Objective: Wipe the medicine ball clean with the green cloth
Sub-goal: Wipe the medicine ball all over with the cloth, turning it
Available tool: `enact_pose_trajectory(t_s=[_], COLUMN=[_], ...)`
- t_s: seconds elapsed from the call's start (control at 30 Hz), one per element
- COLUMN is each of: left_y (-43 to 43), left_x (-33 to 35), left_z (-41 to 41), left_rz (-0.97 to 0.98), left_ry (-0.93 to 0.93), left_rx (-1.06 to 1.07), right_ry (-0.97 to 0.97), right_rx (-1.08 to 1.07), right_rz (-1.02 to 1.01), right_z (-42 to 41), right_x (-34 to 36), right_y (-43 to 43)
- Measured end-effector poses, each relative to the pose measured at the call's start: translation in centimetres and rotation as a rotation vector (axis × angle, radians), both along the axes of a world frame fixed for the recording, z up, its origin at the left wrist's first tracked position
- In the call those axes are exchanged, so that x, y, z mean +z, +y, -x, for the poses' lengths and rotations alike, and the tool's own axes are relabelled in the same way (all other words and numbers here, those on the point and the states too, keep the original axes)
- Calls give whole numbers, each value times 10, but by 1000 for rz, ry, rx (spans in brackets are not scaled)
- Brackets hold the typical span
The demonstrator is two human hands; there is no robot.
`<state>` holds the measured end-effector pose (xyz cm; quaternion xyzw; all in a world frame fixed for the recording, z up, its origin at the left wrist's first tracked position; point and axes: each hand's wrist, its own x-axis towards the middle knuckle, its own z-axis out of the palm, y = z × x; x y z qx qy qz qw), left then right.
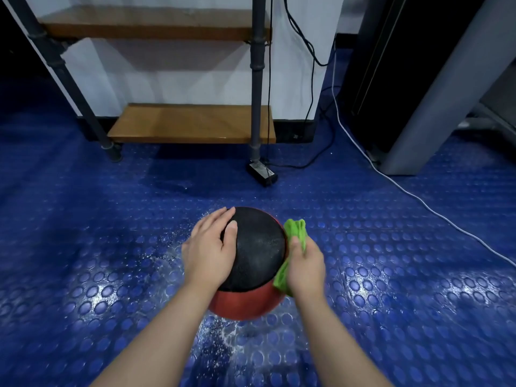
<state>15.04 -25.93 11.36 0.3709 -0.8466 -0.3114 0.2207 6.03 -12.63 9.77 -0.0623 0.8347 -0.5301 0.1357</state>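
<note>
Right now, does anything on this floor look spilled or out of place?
Yes. Wet-looking spatter speckles the blue studded floor around the medicine ball, mostly to its left and nearer the camera. A black power adapter lies on the floor just beyond, beside a darker, damp-looking patch. Nothing looks damaged.

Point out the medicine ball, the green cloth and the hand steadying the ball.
medicine ball (pixel 257 247), head view, on its black top panel.
green cloth (pixel 296 231), head view, on its bunched upper end.
left hand (pixel 208 250), head view, on the back of the hand.
</note>
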Motion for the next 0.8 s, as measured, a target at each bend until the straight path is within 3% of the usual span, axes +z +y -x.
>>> enact_pose_trajectory(t_s=[0.07, 0.13, 0.17, 0.23, 0.3, 0.43, 0.6, 0.7, 0.8], left_y=[-4, -4, -2, 0, 2, -15, -27, -22, -17], left_x=[-1, -2, -4, -10, -15, -13, -26, -28, -26], left_z=[2, 0, -3, -11, -16, -13, -27, -26, -30], left_rz=[3, 7, 13, 32, 40, -8, -48, -31, -38], left_ry=[12, 44, 74, 127, 143, 157, 240, 263, 269], left_rx=[17, 21, 14, 3, 14, 49, -1, 32, 38], right_ry=[317, 435, 386, 61, -17, 447, 642, 431, 44], right_rx=[115, 194, 201, 157, 158, 218, 307, 244, 212], right_rz=[61, -1, -31, -55, -79, -23, 28, -8, -94], right_z=[-41, -35, -15, 25, 32, -49, -59, -22, 20], right_x=[11, 12, 8, 11, 14, 12, -7, 6, 12], right_y=[-5, -12, -17, -25, -27, -21, -19, -30, -36])
